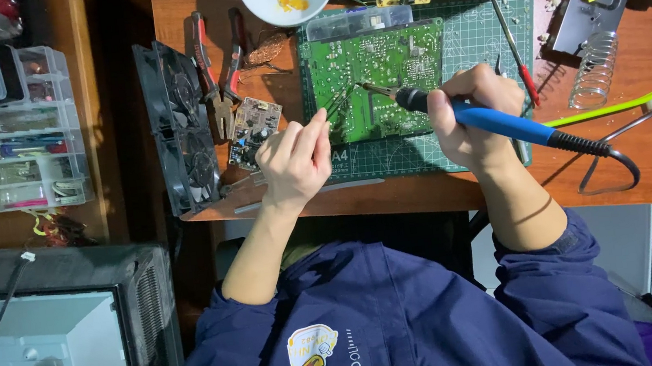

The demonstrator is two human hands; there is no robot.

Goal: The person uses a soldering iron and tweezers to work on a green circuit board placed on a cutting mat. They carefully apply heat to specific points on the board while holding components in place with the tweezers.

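Two hands over green circuit board [376,79], flat on cutting mat [481,34] near worktop front edge. Right hand [472,113] fingers closed round blue soldering iron [491,119], pen-style, metal tip angled onto board. Left hand [296,158] fingers pinch thin tweezers [341,101], steadying work point. Board matte, solder-speckled.

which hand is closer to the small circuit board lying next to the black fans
Left. The left hand sits just right of the small circuit board, nearly touching it. The right hand, gripping the blue soldering iron, is farther right, over the green cutting mat.
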